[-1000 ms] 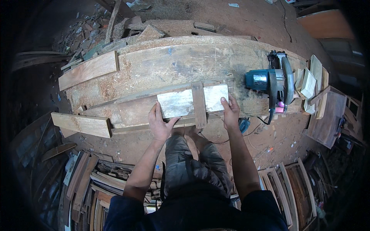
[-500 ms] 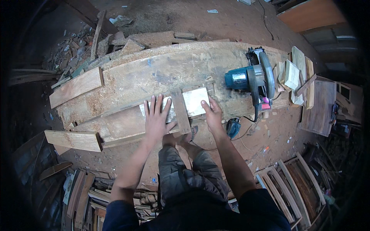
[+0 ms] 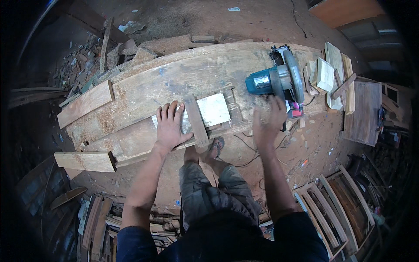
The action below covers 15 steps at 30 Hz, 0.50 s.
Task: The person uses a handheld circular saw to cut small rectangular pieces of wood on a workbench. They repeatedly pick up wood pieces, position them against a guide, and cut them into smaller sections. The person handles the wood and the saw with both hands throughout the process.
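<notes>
My left hand [image 3: 169, 131] lies spread on a pale whitish board [image 3: 212, 108], which rests on the wooden bench [image 3: 174, 76]. A narrow brown wooden strip [image 3: 196, 120] crosses that board just right of the hand. My right hand [image 3: 268, 122], slightly blurred, is at the bench's near edge, fingers raised and apart, just below a teal circular saw [image 3: 259, 82] that sits on the bench; whether they touch its handle I cannot tell. A small pink object [image 3: 293, 112] shows under the saw.
Loose planks [image 3: 85, 105] lie at the bench's left end, pale offcuts [image 3: 325, 74] at its right. Scrap wood [image 3: 146, 56] is piled beyond. A large panel [image 3: 360, 111] stands at right, stacked wood [image 3: 331, 214] behind me. Cables [image 3: 242, 142] cross the floor near my sandaled foot [image 3: 217, 148].
My right hand has let go of the whitish board and moved right, toward the saw. My left hand has gone from gripping the board's end to lying flat on it.
</notes>
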Tool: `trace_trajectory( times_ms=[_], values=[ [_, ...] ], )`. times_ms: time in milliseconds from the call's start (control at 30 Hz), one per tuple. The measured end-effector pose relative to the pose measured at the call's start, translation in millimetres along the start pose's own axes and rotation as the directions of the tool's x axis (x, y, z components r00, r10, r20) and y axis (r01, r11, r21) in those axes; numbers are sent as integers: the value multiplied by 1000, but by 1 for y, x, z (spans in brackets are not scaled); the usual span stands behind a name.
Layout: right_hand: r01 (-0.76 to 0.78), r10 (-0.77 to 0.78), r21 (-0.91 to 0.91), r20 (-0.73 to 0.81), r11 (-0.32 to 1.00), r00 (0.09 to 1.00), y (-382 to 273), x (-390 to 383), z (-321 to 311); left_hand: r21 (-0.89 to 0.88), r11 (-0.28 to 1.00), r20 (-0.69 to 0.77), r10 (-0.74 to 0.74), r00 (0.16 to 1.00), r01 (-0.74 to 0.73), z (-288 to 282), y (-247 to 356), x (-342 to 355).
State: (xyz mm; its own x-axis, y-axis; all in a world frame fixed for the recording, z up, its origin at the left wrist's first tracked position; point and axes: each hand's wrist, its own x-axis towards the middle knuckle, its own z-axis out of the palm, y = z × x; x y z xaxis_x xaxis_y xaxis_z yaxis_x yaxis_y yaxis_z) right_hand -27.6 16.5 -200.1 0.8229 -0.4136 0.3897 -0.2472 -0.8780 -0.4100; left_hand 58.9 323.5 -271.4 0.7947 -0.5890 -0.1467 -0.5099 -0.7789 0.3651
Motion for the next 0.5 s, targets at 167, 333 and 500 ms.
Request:
trace_trajectory(
  times_ms=[167, 333, 500],
  values=[
    [-3, -12, 85, 175, 996, 985, 71, 45, -1, 32, 997, -70, 73, 995, -71, 4, -1, 0],
    [-226, 189, 87, 315, 970, 930, 93, 76, 17, 12, 996, -76, 90, 993, -90, 4, -3, -5],
    [-225, 188, 92, 300, 970, 935, 93, 88, 11, 23, 995, -84, 103, 991, -101, 3, -3, -6]
  ],
)
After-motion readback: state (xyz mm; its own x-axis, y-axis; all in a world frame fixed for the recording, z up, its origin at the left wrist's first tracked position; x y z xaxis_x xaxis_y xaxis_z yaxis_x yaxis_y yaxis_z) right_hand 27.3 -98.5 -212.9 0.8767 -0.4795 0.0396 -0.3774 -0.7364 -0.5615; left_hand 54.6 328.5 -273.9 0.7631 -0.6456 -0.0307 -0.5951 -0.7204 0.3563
